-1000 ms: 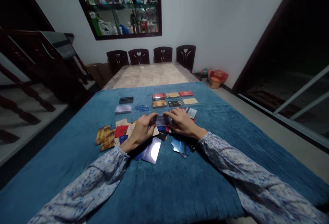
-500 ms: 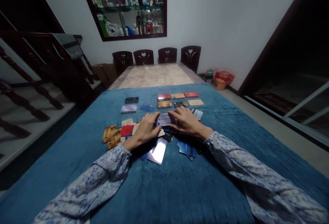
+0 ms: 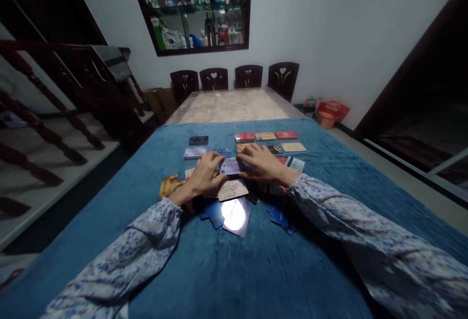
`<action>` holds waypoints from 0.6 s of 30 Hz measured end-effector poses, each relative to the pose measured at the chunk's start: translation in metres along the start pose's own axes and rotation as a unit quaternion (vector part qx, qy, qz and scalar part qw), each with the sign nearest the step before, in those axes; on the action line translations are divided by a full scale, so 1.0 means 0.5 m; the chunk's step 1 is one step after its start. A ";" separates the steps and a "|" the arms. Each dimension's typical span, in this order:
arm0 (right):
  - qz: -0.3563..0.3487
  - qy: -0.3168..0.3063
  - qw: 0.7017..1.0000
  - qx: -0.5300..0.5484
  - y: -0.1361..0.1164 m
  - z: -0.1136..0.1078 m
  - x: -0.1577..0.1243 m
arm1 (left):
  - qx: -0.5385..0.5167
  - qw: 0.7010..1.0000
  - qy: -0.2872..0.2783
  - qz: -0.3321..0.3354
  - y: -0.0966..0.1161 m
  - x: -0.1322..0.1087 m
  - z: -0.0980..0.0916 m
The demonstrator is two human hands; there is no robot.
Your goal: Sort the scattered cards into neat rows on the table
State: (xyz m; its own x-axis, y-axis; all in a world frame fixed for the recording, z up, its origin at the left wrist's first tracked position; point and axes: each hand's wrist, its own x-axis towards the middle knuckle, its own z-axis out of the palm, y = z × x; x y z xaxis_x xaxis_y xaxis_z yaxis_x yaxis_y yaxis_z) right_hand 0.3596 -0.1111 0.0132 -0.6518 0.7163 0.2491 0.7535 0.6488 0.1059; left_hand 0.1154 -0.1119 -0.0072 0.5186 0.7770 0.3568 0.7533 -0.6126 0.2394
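Observation:
A pale lilac bank card [image 3: 230, 166] is gripped between both my hands, just above the loose pile. My left hand [image 3: 206, 175] pinches its left end with thumb and fingers. At the opposite end my right hand [image 3: 261, 163] has its fingers closed on it. Whether it is one card or several held together I cannot tell. Underneath lie loose cards: a cream card [image 3: 233, 190], a shiny lilac card [image 3: 237, 220] with glare, gold cards [image 3: 168, 186] at left and blue cards [image 3: 280, 216] at right. My hands hide part of the pile.
Beyond my hands sit sorted cards: a black stack [image 3: 199, 140], a lilac stack [image 3: 195, 153], a red stack [image 3: 244, 137], an orange stack [image 3: 265, 136], another red stack [image 3: 286, 135] and a cream card [image 3: 293, 147]. A blue cloth [image 3: 204, 280] covers the near table; chairs [image 3: 248, 76] stand behind.
My hands, with the lilac card between them, have shifted left over the table relative to the sorted stacks. More of the cream card below shows. The camera view has turned slightly left.

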 end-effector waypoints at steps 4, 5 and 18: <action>-0.015 -0.014 1.000 0.006 -0.010 -0.001 0.041 | 0.005 1.000 -0.004 -0.013 -0.030 -0.005 -0.014; -0.016 -0.020 1.000 0.009 -0.012 0.001 0.052 | 0.009 1.000 -0.004 -0.018 -0.037 -0.006 -0.017; -0.028 -0.044 0.997 0.061 -0.044 0.032 0.190 | 0.059 0.994 -0.040 -0.078 -0.151 -0.004 -0.057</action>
State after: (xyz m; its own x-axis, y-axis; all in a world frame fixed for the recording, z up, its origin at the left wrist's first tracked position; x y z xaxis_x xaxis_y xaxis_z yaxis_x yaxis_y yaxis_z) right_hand 0.2797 -0.0530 0.0191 -0.7017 0.6943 0.1599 0.7032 0.7110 -0.0015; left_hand 0.0461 -0.0713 -0.0001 0.4191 0.8731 0.2493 0.8667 -0.4665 0.1768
